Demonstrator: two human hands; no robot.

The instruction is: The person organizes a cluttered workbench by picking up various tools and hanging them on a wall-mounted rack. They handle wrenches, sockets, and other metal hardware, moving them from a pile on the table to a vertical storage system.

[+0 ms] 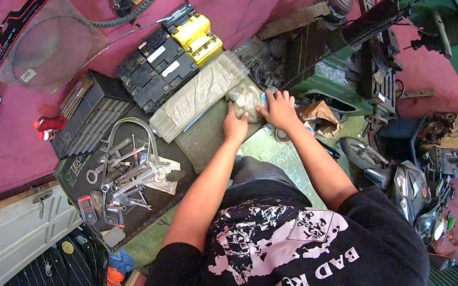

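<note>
A rounded, pale grey-beige object (247, 100) with a shiny, uneven surface and a small blue patch lies at the right end of the workbench. Whether it is bare metal or wrapped in plastic I cannot make out. At its left near side, my left hand (235, 125) grips it with bent fingers. Its right side is held by my right hand (279, 109), the thumb on the near edge and the fingers reaching over. Just left of it, a long stack of corrugated beige sheets (198, 96) lies at a slant on the bench.
Black batteries (155, 68) and yellow ones (197, 38) stand against the pink wall. Several wrenches (130, 178) are heaped on the dark bench mat (83, 176) at the left. Green machinery (327, 84) rises to the right, with metal parts (411, 192) on the floor below.
</note>
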